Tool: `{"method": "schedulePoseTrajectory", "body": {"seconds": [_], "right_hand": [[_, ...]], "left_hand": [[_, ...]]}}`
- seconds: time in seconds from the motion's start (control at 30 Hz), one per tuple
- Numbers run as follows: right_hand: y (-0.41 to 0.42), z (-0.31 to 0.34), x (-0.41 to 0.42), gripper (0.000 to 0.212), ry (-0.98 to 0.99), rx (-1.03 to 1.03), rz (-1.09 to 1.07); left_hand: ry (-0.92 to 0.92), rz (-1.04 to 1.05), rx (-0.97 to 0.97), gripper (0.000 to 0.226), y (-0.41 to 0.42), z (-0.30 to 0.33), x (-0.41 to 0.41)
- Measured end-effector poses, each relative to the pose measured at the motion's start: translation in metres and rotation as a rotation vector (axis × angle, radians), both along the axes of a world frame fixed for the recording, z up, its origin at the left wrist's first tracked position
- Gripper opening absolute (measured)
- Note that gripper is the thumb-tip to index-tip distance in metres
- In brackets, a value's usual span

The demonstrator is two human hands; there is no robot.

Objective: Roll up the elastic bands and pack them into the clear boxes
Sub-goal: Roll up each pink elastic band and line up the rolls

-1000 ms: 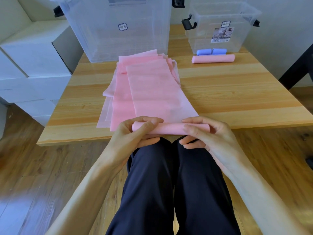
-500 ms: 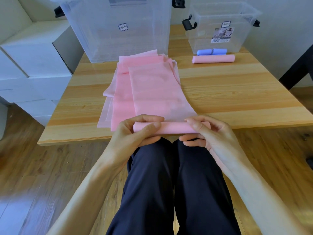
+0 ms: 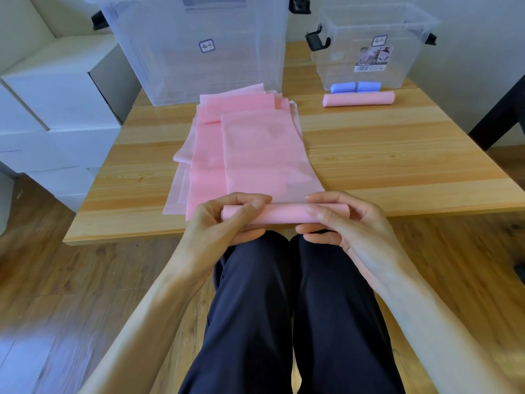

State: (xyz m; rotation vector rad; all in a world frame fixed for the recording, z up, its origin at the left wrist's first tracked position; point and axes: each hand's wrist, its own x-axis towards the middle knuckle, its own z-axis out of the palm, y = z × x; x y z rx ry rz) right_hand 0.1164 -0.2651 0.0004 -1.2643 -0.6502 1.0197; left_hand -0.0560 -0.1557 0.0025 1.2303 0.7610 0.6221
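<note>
A pink elastic band [image 3: 264,155] lies flat on a pile of pink bands on the wooden table [image 3: 397,155]. Its near end is wound into a roll [image 3: 284,214] at the table's front edge. My left hand [image 3: 224,220] grips the roll's left end, thumb on top. My right hand [image 3: 343,223] grips the right end with fingers curled over it. A finished pink roll [image 3: 358,98] and a blue roll [image 3: 355,87] lie in front of the small clear box [image 3: 369,44]. A large clear box [image 3: 196,44] stands behind the pile.
White cartons [image 3: 54,103] are stacked left of the table. A dark chair leg [image 3: 500,118] stands at the right. My knees in dark trousers [image 3: 284,308] sit below the table's front edge, over a wooden floor.
The roll has turned forward and grown a little thicker. The flat band's far end has slid toward me. Both hands have shifted their fingers on the roll.
</note>
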Motion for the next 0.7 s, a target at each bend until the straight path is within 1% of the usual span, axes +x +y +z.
{"method": "schedulePoseTrajectory", "body": {"seconds": [0.13,0.27,0.3,0.43,0.5,0.6,0.7], "right_hand": [[0.0026,-0.0013,-0.0022,0.023,0.008,-0.012,-0.042],[0.0027,-0.0004,-0.0015,0.039,0.022,-0.007,0.017],[0.0025,-0.0001,-0.0009,0.04,0.017,-0.003,0.03],[0.0032,-0.0014,0.0,0.029,0.011,0.01,0.001],[0.0045,-0.0027,-0.0005,0.029,0.024,-0.003,-0.017],[0.0051,-0.0037,-0.001,0.031,0.046,-0.009,0.0],[0.0046,-0.0036,-0.0008,0.032,0.039,0.011,0.018]], "left_hand": [[-0.036,-0.008,-0.014,0.018,0.0001,0.0006,-0.0002],[-0.005,0.043,0.004,0.023,0.0004,0.0001,0.0014],[-0.002,0.058,0.0,0.024,0.0006,-0.0003,0.0017],[-0.035,0.037,-0.042,0.028,0.0015,-0.0008,0.0001],[-0.056,0.022,-0.062,0.027,0.0015,-0.0004,-0.0015],[-0.038,0.056,-0.055,0.025,0.0016,-0.001,-0.0014],[-0.019,0.09,-0.063,0.028,0.002,-0.0027,-0.0002]]}}
